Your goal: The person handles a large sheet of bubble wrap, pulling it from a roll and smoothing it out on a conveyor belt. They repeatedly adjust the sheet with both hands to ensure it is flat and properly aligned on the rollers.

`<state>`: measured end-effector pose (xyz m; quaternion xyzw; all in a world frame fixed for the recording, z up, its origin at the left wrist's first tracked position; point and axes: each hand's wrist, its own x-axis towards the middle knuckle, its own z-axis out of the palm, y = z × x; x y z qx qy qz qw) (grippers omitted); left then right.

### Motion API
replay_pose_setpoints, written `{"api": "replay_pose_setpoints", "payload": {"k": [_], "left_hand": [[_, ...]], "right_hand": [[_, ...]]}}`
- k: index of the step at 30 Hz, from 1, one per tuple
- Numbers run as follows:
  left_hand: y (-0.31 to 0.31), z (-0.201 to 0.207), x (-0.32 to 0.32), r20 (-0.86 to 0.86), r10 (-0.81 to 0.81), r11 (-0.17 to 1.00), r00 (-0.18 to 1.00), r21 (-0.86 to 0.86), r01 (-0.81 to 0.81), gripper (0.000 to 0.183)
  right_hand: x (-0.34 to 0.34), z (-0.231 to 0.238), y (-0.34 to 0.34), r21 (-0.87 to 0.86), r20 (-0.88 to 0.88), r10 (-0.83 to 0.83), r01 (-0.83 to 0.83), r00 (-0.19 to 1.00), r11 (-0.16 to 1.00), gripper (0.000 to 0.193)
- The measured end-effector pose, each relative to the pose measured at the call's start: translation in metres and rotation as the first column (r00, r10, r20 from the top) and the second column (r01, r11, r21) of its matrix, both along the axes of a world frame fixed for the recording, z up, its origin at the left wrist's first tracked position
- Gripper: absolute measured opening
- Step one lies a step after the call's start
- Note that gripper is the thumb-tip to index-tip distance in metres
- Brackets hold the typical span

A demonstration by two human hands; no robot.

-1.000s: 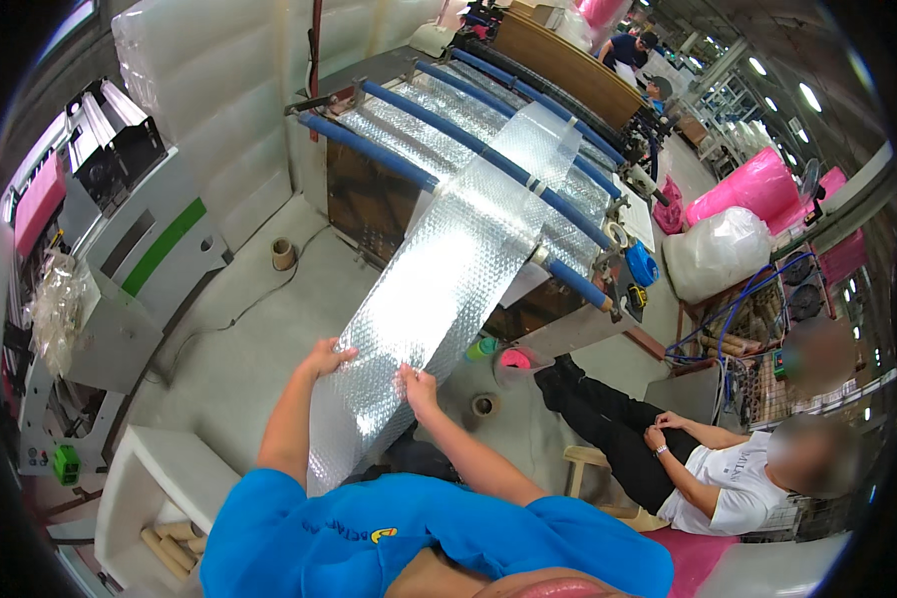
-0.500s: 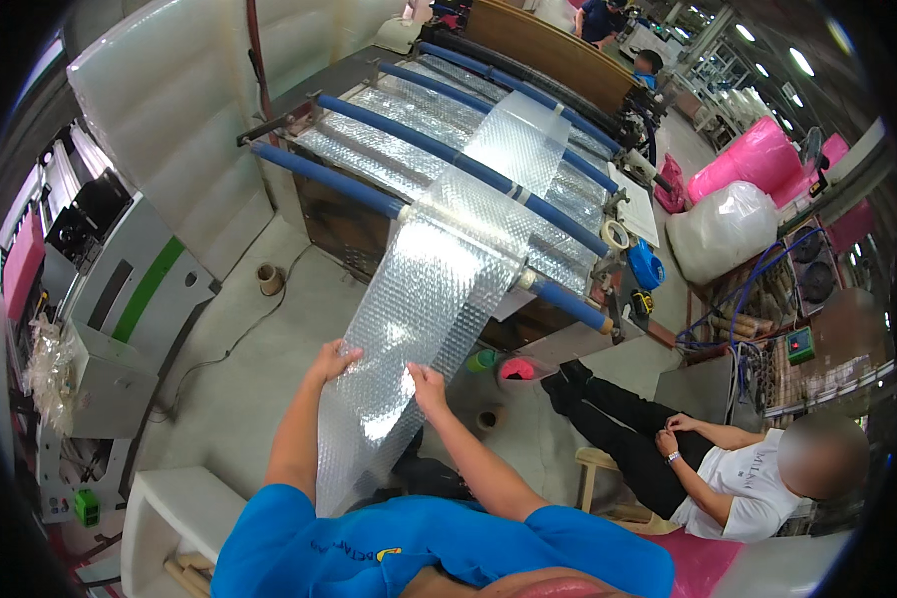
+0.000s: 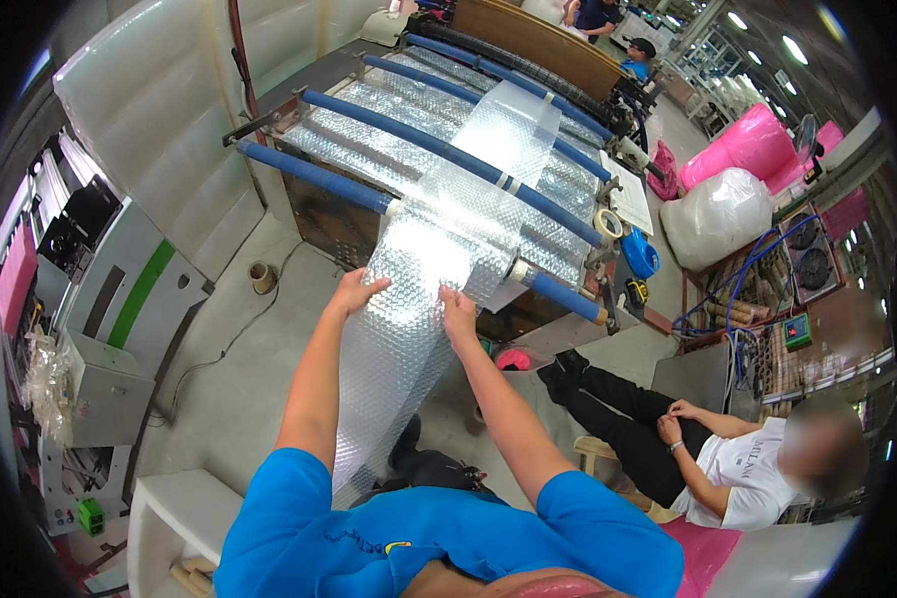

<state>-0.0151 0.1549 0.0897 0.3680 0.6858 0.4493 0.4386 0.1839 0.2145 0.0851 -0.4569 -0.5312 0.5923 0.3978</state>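
Observation:
A long strip of clear bubble wrap [image 3: 394, 324] comes over the blue rollers [image 3: 399, 130] of a machine and hangs down toward my body. My left hand [image 3: 357, 291] grips its left edge, thumb lying on top and the other fingers hidden beneath. On the opposite edge, my right hand [image 3: 457, 311] pinches the film between thumb and fingers. Both hands are just short of the front roller [image 3: 314, 177], apart from it. Below them the strip droops in front of my blue shirt.
A seated person [image 3: 733, 448] is at the right, legs stretched toward the machine. Tape rolls [image 3: 608, 223], a blue tape roll [image 3: 640, 253] and a yellow tape measure [image 3: 636, 291] lie along the machine's right side. A cardboard core [image 3: 262, 277] stands on the floor near a cable.
Both hands have moved up the strip, away from my body and closer to the front roller, with my arms stretched further. My view has shifted slightly.

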Motion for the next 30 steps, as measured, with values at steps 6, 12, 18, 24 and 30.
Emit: {"api": "replay_pose_setpoints", "payload": {"k": [6,12,18,24,30], "left_hand": [[-0.091,-0.043,0.007,0.041,-0.073,0.979,0.996,-0.187,0.08,0.045],[-0.191,-0.063,0.015,0.088,0.008,0.966,0.996,-0.257,0.015,0.049],[-0.224,-0.045,0.019,-0.045,0.153,0.988,0.987,-0.001,-0.153,0.056],[-0.234,-0.004,0.035,-0.338,0.108,0.992,0.935,0.094,-0.081,0.05],[-0.245,0.021,0.02,-0.027,-0.023,0.996,0.999,-0.089,0.021,0.044]], "right_hand": [[-0.001,-0.01,-0.045,-0.081,0.008,-0.086,0.086,0.996,0.993,0.022],[0.017,-0.037,-0.168,-0.187,0.19,0.11,-0.074,0.976,0.98,0.018],[0.015,-0.032,-0.244,-0.424,-0.085,0.135,-0.158,0.987,0.892,0.016],[0.017,-0.02,-0.248,-0.261,0.07,0.016,0.003,0.997,0.965,0.016],[0.032,-0.014,-0.245,0.573,0.499,-0.67,0.37,0.55,0.731,0.021]]}}
